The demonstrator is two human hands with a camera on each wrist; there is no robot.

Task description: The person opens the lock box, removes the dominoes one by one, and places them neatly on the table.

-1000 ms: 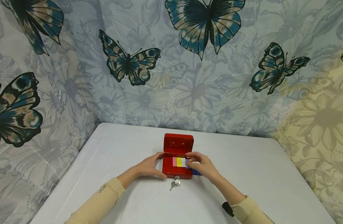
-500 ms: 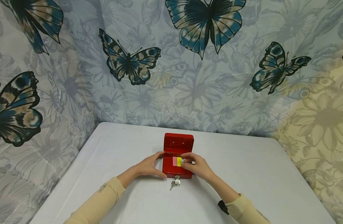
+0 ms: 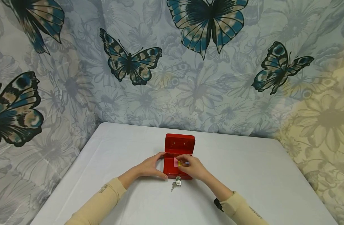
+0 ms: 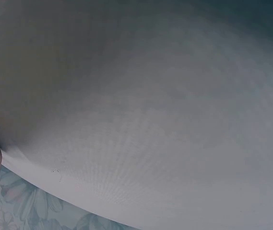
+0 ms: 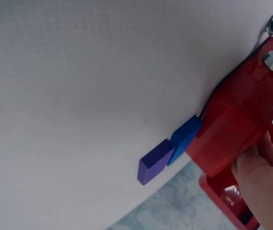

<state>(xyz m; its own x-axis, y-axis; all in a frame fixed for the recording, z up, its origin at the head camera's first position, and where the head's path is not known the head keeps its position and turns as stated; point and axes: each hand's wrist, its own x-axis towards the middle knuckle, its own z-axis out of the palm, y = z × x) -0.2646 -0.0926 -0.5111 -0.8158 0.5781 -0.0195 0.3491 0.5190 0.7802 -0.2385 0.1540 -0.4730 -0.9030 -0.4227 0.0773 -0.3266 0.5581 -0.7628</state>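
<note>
A small red cash box [image 3: 169, 172] stands on the white table, its lid [image 3: 179, 143] raised at the back. My left hand [image 3: 149, 165] holds the box by its left side, thumb at the front corner and fingers toward the rear. My right hand [image 3: 193, 167] is over the inside of the box with bent fingers, fingertips at a yellow piece [image 3: 179, 163]. Whether they pinch it is hidden. Left of the fingertips shows a pink piece [image 3: 175, 162]. In the right wrist view a blue block [image 5: 185, 136] and a purple block [image 5: 155, 162] lie outside, beside the box.
A silver lock [image 3: 178, 180] sits at the box's front, with keys [image 3: 174, 186] hanging from it onto the table [image 3: 127, 137]. Butterfly-patterned cloth [image 3: 197, 93] rises behind the table. The left wrist view shows mostly white tabletop.
My right hand has moved left across the row of coloured pieces, from the light blue one past the white one to the yellow. My left hand stays on the box.
</note>
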